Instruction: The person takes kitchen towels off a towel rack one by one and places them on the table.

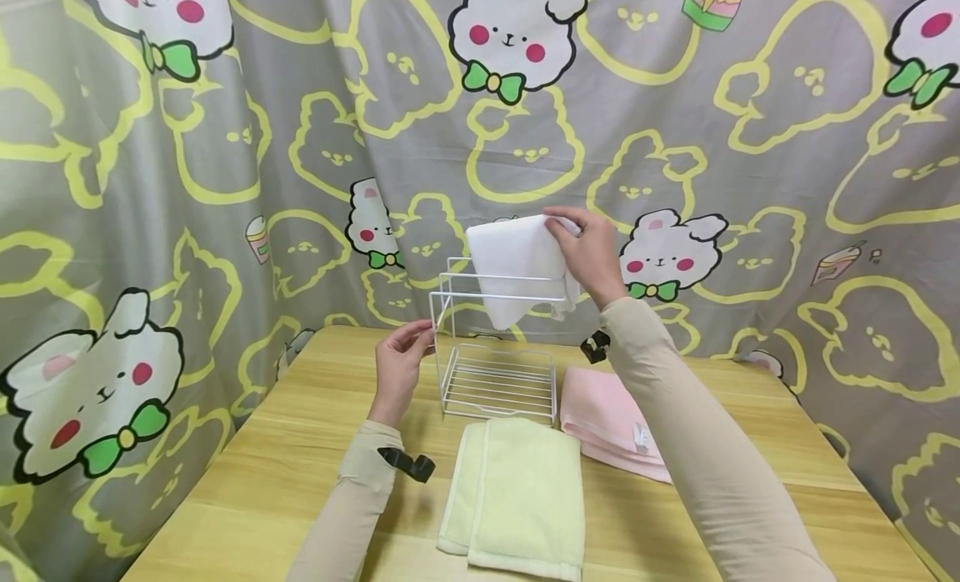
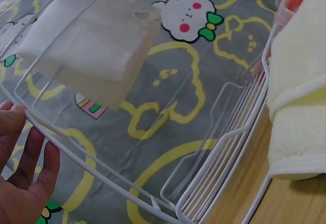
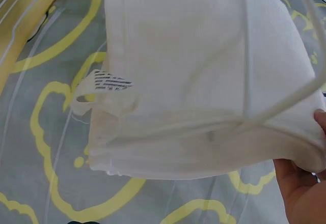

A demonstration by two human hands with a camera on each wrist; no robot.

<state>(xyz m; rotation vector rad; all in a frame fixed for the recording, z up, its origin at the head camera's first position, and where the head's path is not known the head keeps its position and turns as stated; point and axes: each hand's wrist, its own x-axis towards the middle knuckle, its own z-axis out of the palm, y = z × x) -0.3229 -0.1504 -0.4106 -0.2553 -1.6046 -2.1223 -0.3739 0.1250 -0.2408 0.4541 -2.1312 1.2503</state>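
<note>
A white two-level wire rack point(image 1: 498, 383) stands on the table. My left hand point(image 1: 402, 361) holds its left upright; in the left wrist view the thumb and fingertips point(image 2: 50, 158) are around the wire. At the rack's top, my right hand point(image 1: 588, 248) pinches the upper right corner of a folded white towel point(image 1: 513, 253). The towel hangs behind the upper front rails, its lower corner dipping below them, above the bottom shelf. A printed tag point(image 3: 113, 81) sticks out from its edge in the right wrist view.
A folded pale yellow towel point(image 1: 528, 494) lies in front of the rack on the wooden table point(image 1: 247, 490). To the rack's right is a folded pink towel point(image 1: 600, 407), partly behind the right forearm. A patterned grey curtain point(image 1: 420, 157) hangs behind the table.
</note>
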